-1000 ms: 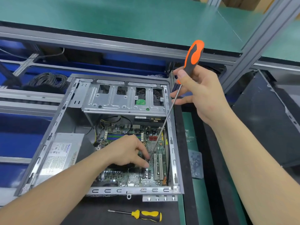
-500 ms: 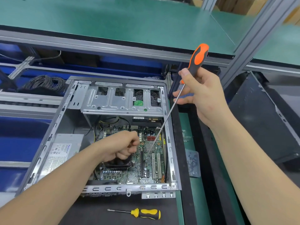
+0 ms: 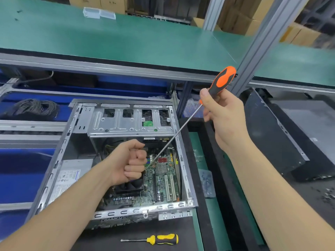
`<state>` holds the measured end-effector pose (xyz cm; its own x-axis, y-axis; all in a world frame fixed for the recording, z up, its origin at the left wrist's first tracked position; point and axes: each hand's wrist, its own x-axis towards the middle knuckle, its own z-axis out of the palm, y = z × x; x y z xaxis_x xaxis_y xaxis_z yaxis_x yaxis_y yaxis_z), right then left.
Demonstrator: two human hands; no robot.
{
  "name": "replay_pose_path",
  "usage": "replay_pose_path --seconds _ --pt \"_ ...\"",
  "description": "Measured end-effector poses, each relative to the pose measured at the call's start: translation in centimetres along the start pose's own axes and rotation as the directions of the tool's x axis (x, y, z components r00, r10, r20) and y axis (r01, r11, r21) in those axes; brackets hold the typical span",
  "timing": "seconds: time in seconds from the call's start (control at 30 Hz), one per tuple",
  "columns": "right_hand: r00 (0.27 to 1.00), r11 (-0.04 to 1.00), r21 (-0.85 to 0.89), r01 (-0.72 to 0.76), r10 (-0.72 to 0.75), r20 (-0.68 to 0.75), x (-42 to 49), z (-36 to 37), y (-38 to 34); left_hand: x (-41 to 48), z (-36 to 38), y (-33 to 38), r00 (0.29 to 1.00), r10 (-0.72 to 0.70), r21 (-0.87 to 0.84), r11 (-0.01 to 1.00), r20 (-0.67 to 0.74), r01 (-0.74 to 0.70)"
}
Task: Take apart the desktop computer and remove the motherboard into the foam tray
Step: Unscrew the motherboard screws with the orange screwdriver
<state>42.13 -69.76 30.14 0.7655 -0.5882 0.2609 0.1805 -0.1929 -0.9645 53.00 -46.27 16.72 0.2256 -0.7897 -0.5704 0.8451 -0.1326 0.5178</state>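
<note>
The open desktop case [image 3: 59, 156] lies on its side on the bench, and the green motherboard [image 3: 163, 178] is seated in its floor. My left hand [image 3: 130, 163] hovers over the board as a closed fist; nothing shows inside it. My right hand [image 3: 223, 120] is raised to the right of the case and grips the orange-and-black handle of a long screwdriver [image 3: 223, 80]. Its thin shaft slants down into the case, and the tip ends close beside my left fist.
A metal drive cage [image 3: 126, 122] spans the far end of the case, with a power supply [image 3: 70, 176] at the left. A yellow screwdriver [image 3: 163, 239] lies on the black mat in front. A small bag of screws [image 3: 206, 183] and a dark panel [image 3: 272, 138] sit to the right. A green shelf [image 3: 126, 42] hangs overhead.
My left hand left the screwdriver tip near the expansion slots, drew back toward the far end of the board and closed into a fist. My right hand lifted the screwdriver slightly.
</note>
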Motion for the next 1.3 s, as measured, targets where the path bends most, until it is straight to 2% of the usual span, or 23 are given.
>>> replay_pose_path --seconds 0.1,0.2,0.3,0.37,0.47,0.57,0.63,0.7,0.77,0.83,0.87,0.93,1.0,1.03,1.07,1.13,1.2,1.23,1.3 --pt "1.0 0.996 0.092 0.009 -0.007 -0.019 -0.7 -0.3 -0.7 -1.3 0.1 0.7 0.985 -0.042 0.209 0.978 0.165 0.007" --pt "0.999 0.984 0.175 0.032 -0.025 -0.044 -1.2 -0.7 -1.5 -2.3 1.1 1.3 0.988 -0.018 0.328 0.944 0.152 -0.033" --pt "0.997 0.956 0.286 0.058 -0.042 -0.061 -1.6 -1.2 -1.9 -2.5 2.9 1.5 0.981 0.192 0.179 0.964 0.031 -0.195" --pt "0.998 0.939 0.339 0.058 -0.046 -0.043 -2.1 -1.7 -1.8 -2.3 4.3 1.9 0.927 0.366 0.033 0.931 -0.082 -0.365" --pt "1.0 0.926 0.378 -0.001 -0.005 0.016 -3.2 -2.8 -1.3 -1.9 6.8 3.3 0.849 0.503 0.087 0.864 -0.161 -0.496" --pt "0.992 0.937 0.328 -0.115 0.094 0.08 -4.9 -4.2 0.2 -1.0 10.6 4.5 0.8 0.556 0.213 0.829 -0.225 -0.517" --pt "0.984 0.91 0.375 -0.176 0.159 0.076 -6.1 -5.7 1.4 0.0 13.2 5.4 0.742 0.601 0.326 0.794 -0.297 -0.513" --pt "0.972 0.887 0.401 -0.23 0.226 0.058 -7.2 -7.5 2.6 1.1 15.4 6.2 0.683 0.645 0.499 0.741 -0.343 -0.449" --pt "0.947 0.894 0.316 -0.317 0.318 0.05 -8.4 -9.4 4.1 2.5 17.2 6.3 0.678 0.656 0.652 0.679 -0.332 -0.337" --pt "0.894 0.86 0.246 -0.447 0.436 0.101 -9.9 -11.2 5.7 4.3 18.7 5.7 0.71 0.659 0.796 0.557 -0.248 -0.239" --pt "0.862 0.84 0.198 -0.506 0.482 0.155 -10.7 -11.9 6.4 5.4 19.5 5.0 0.727 0.66 0.874 0.451 -0.19 -0.18" --pt "0.792 0.809 0.047 -0.585 0.558 0.248 -12.3 -12.9 7.7 7.5 20.7 3.4 0.766 0.64 0.987 0.153 -0.064 -0.046" --pt "0.737 0.773 -0.051 -0.632 0.621 0.267 -13.6 -13.3 9.1 9.6 21.1 1.5 0.786 0.617 0.98 -0.141 -0.022 0.138" --pt "0.714 0.753 -0.072 -0.655 0.647 0.267 -14.2 -13.2 9.9 10.4 20.9 0.6 0.778 0.628 0.947 -0.237 -0.022 0.218" --pt "0.688 0.728 -0.089 -0.68 0.676 0.265 -14.7 -12.9 10.7 11.0 20.5 -0.3 0.767 0.642 0.921 -0.283 -0.027 0.269" --pt "0.624 0.666 -0.135 -0.734 0.739 0.255 -15.9 -11.9 12.4 11.6 19.7 -1.8 0.769 0.638 0.916 -0.28 -0.046 0.287" --pt "0.568 0.61 -0.166 -0.775 0.787 0.241 -17.0 -10.4 14.0 11.4 19.1 -2.6 0.794 0.602 0.961 -0.162 -0.083 0.223" --pt "0.551 0.593 -0.179 -0.785 0.801 0.234 -17.6 -9.7 14.7 11.1 18.9 -2.8 0.802 0.587 0.983 -0.057 -0.11 0.176" --pt "0.542 0.578 -0.198 -0.791 0.814 0.21 -18.3 -8.5 15.8 10.5 18.8 -3.2 0.801 0.546 0.946 0.315 -0.243 0.072"
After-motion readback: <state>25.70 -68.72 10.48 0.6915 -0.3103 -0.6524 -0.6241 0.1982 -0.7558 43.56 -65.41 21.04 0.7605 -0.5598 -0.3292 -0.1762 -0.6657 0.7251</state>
